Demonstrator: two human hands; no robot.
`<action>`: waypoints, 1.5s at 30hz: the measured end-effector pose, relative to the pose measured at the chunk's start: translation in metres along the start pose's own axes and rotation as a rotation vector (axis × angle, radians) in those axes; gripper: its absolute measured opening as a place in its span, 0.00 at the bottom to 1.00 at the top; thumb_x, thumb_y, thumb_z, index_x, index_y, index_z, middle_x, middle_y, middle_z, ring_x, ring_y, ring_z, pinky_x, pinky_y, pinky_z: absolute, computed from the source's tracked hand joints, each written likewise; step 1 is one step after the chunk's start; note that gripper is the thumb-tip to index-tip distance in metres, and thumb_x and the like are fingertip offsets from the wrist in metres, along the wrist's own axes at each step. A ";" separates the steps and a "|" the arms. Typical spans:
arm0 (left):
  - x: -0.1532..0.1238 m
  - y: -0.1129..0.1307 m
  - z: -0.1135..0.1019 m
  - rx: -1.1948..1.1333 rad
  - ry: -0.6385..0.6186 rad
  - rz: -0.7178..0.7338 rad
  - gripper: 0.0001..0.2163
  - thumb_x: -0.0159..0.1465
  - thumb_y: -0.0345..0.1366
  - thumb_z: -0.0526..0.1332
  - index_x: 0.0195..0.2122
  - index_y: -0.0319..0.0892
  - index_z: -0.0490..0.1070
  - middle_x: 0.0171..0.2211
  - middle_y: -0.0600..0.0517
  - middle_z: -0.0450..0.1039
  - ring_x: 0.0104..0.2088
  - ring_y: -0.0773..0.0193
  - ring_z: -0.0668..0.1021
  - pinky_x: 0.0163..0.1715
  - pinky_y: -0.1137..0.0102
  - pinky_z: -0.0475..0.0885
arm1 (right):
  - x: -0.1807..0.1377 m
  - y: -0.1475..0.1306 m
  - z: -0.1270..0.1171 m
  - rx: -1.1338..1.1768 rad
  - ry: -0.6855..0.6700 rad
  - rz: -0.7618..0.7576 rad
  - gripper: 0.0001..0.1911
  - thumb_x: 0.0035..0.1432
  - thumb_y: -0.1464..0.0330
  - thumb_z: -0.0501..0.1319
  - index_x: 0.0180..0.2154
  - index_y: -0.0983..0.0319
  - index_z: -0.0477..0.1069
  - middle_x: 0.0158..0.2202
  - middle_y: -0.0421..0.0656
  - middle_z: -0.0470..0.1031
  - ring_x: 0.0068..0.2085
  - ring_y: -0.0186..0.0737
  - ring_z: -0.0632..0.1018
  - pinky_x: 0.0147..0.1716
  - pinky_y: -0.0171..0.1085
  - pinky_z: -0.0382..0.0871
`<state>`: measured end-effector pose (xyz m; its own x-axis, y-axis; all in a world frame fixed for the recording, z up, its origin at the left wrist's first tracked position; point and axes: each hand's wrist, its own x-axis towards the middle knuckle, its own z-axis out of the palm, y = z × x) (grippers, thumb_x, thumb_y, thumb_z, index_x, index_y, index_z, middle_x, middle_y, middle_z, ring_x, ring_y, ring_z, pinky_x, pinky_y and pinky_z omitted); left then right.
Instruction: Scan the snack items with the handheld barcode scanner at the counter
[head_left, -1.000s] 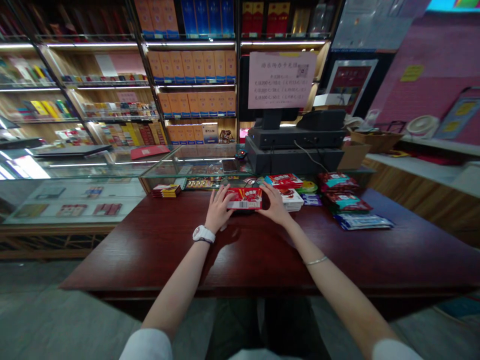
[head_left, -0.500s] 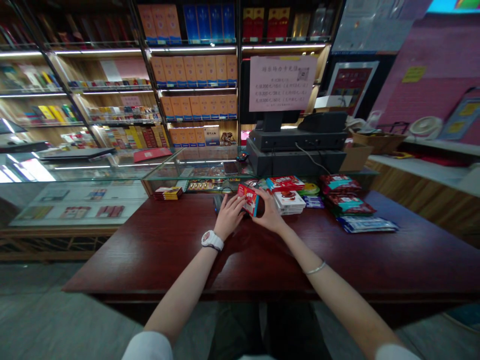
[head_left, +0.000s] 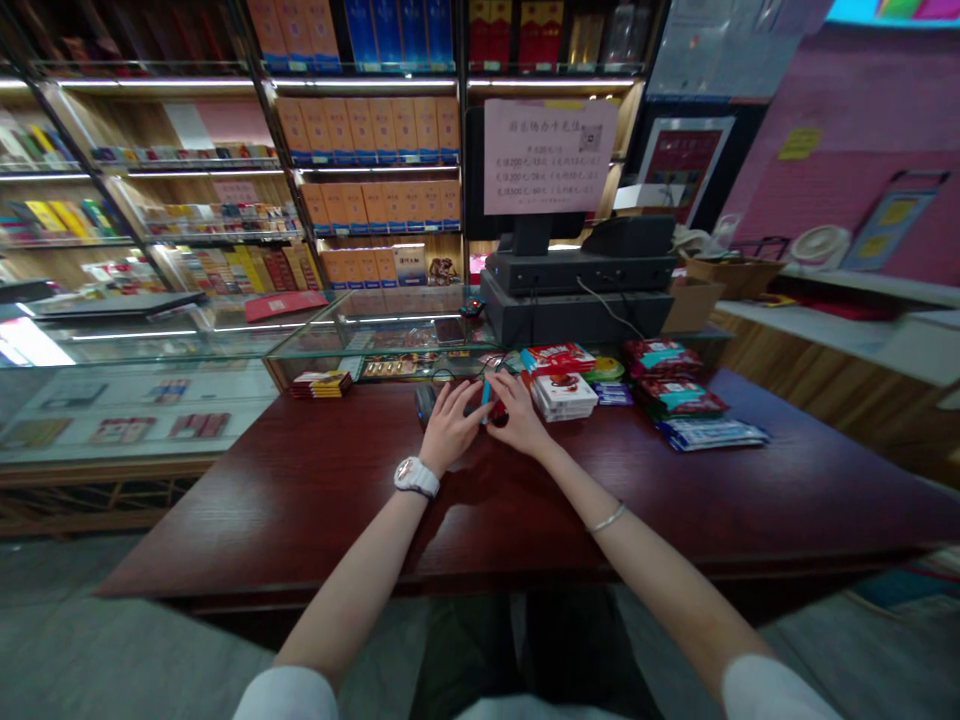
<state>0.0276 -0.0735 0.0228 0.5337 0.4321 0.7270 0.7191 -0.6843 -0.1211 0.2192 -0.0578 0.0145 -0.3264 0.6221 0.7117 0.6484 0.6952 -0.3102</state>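
Above the wooden counter, a small red box [head_left: 487,390] is turned so that its narrow blue side faces me, and my fingers cover most of it. My left hand [head_left: 451,428], with a white watch on the wrist, has its thumb and fingers at the box's left side. On the other side, my right hand [head_left: 519,418] grips it between thumb and fingertips. A stack of white boxes [head_left: 566,396] lies just right of my right hand, with red packs [head_left: 556,357] behind. A dark device [head_left: 425,402] sits behind my left hand, partly hidden.
Dark red packets [head_left: 679,397] and blue-white packets [head_left: 711,435] lie at the counter's right. Small yellow and red boxes [head_left: 321,384] are stacked at the left. A glass case [head_left: 360,340] and a monitor with a paper sign [head_left: 551,160] stand behind the wooden counter [head_left: 300,500].
The box has turned from showing its red front to showing its blue narrow side. My left fingers have moved from its face to its side. The view has shifted slightly.
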 end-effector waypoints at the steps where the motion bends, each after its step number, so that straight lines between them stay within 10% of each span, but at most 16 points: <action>1: 0.000 -0.001 0.000 0.003 0.003 0.000 0.20 0.63 0.29 0.59 0.55 0.51 0.72 0.65 0.47 0.64 0.66 0.53 0.64 0.67 0.48 0.57 | 0.000 0.000 0.002 -0.010 0.006 0.000 0.45 0.50 0.70 0.60 0.68 0.58 0.50 0.65 0.50 0.61 0.70 0.52 0.56 0.68 0.58 0.46; 20: 0.000 -0.008 -0.011 -0.031 -0.069 -0.072 0.10 0.60 0.28 0.59 0.40 0.46 0.75 0.63 0.47 0.66 0.65 0.53 0.66 0.70 0.46 0.45 | 0.000 0.004 0.018 -0.148 -0.063 -0.012 0.42 0.55 0.68 0.61 0.69 0.60 0.49 0.68 0.50 0.58 0.71 0.50 0.53 0.68 0.58 0.43; 37: 0.000 -0.016 -0.014 -0.061 0.057 -0.169 0.08 0.66 0.35 0.59 0.45 0.48 0.74 0.64 0.48 0.65 0.64 0.55 0.68 0.70 0.47 0.43 | -0.003 0.022 -0.015 -0.400 0.083 0.217 0.41 0.53 0.68 0.66 0.66 0.50 0.54 0.70 0.51 0.46 0.69 0.62 0.54 0.63 0.66 0.48; 45: -0.003 -0.020 -0.004 -0.100 0.030 -0.271 0.14 0.66 0.33 0.58 0.53 0.48 0.72 0.67 0.45 0.60 0.66 0.53 0.66 0.68 0.44 0.46 | -0.011 0.012 -0.014 -0.306 0.134 0.220 0.36 0.59 0.69 0.61 0.67 0.51 0.55 0.65 0.51 0.59 0.65 0.55 0.63 0.64 0.62 0.50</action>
<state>0.0100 -0.0638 0.0261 0.3135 0.5902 0.7439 0.7851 -0.6017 0.1465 0.2400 -0.0614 0.0122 -0.0778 0.6777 0.7312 0.8743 0.3989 -0.2767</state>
